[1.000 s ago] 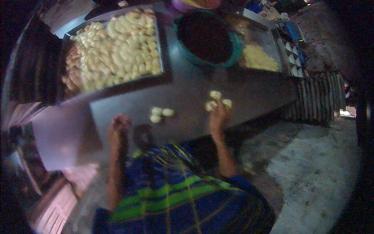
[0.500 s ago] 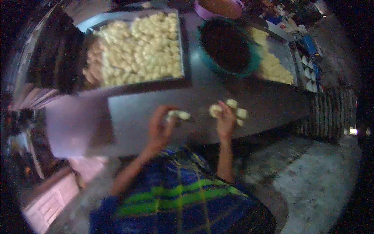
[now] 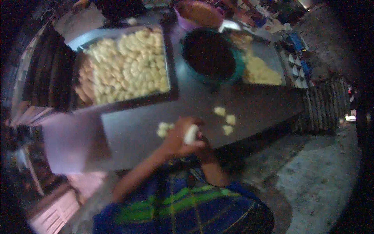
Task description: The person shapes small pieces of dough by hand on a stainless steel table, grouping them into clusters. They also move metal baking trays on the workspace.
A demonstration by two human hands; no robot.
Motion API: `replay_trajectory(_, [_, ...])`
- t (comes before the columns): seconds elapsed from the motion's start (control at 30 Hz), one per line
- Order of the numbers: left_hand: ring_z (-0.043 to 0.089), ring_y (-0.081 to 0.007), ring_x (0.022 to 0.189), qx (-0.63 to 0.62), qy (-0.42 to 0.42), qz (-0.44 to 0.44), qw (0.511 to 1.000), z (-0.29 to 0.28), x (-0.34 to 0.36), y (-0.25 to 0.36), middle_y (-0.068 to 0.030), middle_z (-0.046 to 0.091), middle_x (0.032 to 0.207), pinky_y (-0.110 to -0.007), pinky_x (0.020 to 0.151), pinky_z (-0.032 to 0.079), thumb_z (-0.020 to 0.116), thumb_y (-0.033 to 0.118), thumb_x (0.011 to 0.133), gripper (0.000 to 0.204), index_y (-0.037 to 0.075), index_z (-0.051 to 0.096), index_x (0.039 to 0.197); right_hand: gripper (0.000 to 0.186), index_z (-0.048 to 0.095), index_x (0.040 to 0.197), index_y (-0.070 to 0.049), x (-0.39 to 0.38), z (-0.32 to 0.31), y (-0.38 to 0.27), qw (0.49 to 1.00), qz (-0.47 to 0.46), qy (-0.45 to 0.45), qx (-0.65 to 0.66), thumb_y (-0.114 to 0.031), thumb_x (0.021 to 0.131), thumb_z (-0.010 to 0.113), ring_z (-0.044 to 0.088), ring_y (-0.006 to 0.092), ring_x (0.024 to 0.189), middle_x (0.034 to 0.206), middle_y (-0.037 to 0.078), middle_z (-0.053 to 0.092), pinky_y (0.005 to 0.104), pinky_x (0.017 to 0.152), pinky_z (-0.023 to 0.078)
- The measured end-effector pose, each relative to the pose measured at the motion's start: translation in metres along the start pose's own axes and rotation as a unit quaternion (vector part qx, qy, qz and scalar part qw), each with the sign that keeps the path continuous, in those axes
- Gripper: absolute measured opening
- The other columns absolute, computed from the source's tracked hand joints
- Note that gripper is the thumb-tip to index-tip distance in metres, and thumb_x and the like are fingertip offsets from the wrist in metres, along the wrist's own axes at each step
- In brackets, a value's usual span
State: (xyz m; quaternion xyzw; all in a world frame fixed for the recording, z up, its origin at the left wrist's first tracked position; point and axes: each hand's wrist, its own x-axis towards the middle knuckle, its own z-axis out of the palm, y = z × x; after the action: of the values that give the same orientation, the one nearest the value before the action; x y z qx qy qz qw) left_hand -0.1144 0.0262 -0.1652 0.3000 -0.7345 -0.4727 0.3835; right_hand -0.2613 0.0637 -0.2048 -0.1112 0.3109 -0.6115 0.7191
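Note:
My two hands are together over the near edge of the metal table. My left hand (image 3: 176,137) is curled round a pale piece of dough (image 3: 191,134). Against it from the right is my right hand (image 3: 205,150), closed on the same piece; its fingers are partly hidden and blurred. Beside my left hand, a few small dough pieces (image 3: 163,128) sit in a cluster, partly covered by it. To the right, three loose pieces lie on the table: a far one (image 3: 219,111), a middle one (image 3: 230,119) and a near one (image 3: 227,130).
A large tray (image 3: 169,74) full of rounded dough pieces (image 3: 128,64) stands at the far left. A teal basin (image 3: 240,64) with dark contents is at the back, near a purple basin (image 3: 181,18). Behind right, another tray (image 3: 269,54) holds a yellowish mass (image 3: 259,70).
My hands, apart before, have come together around one dough piece. My right hand has left the pieces on the right and moved left. The view has shifted slightly.

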Motion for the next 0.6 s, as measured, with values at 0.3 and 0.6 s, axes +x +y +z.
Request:
replay_trajectory(0.3, [0.059, -0.0179, 0.108, -0.156, 0.070, -0.279, 0.945, -0.038, -0.068, -0.044, -0.0072, 0.066, 0.110, -0.033, 0.097, 0.044, 0.060, 0.015, 0.094, 0.022, 0.002, 0.063, 0.112, 0.031, 0.063, 0.119, 0.000, 0.104, 0.008, -0.188, 0.774, -0.206, -0.058, -0.596, -0.011, 0.090, 0.066, 0.060, 0.0117, 0.084, 0.105, 0.005, 0.068, 0.0268, 0.075, 0.051])
replay_trajectory(0.6, [0.060, -0.0176, 0.102, -0.127, 0.229, -0.284, 0.922, -0.074, -0.111, -0.061, -0.0078, 0.066, 0.106, -0.032, 0.093, 0.045, 0.061, 0.015, 0.093, 0.018, 0.003, 0.064, 0.107, 0.018, 0.073, 0.101, -0.012, 0.221, -0.009, -0.223, 0.393, -0.055, -0.278, -0.875, -0.017, 0.084, 0.072, 0.049, 0.0106, 0.056, 0.070, 0.003, 0.067, 0.0338, 0.053, 0.042])
